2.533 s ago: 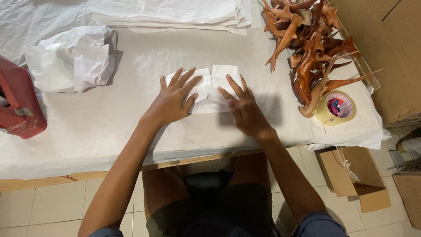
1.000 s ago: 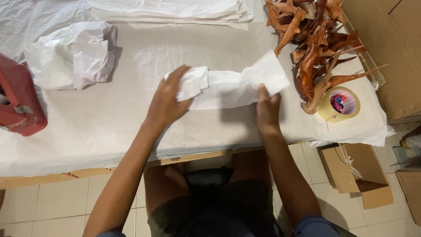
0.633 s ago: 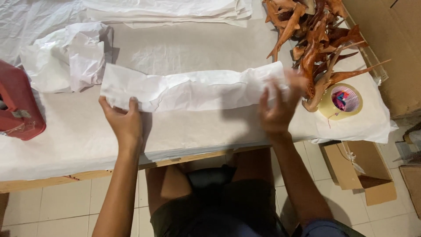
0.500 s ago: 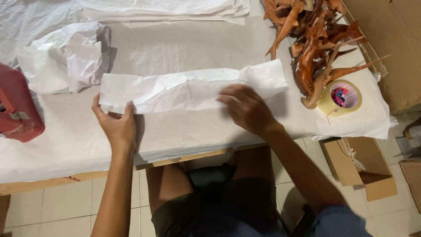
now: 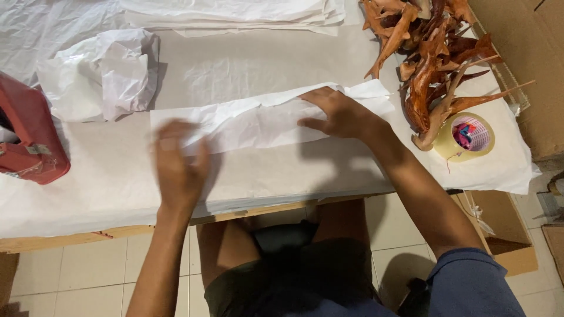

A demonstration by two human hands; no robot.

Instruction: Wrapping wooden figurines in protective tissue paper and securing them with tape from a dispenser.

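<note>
a long strip of white tissue paper (image 5: 258, 120) lies unrolled across the middle of the paper-covered table (image 5: 117, 188), running left to right with its surface creased and its upper edge uneven. the right hand (image 5: 338, 114) rests flat on the strip's right portion, palm down, fingers spread and extended toward the left, pressing the paper against the table; it is not closed around anything. the left hand (image 5: 176, 164) is at the strip's left end, over its lower edge; it is motion-blurred, the fingers appear extended and pointing away from the body, and whether it pinches the paper or only touches it cannot be told. a crumpled wad of white paper (image 5: 103, 73) sits on the table beyond the strip's left end, apart from it. a red object (image 5: 26, 141) rests at the table's far left edge. a stack of flat white sheets (image 5: 235, 12) lies along the far side of the table. a pile of reddish-brown carved wooden pieces (image 5: 432, 58) occupies the far right corner, close to the strip's right end. a roll of clear tape (image 5: 467, 136) lies just in front of that pile, touching its nearest piece. an open cardboard box (image 5: 499, 226) stands on the tiled floor below the table's right end.
</note>
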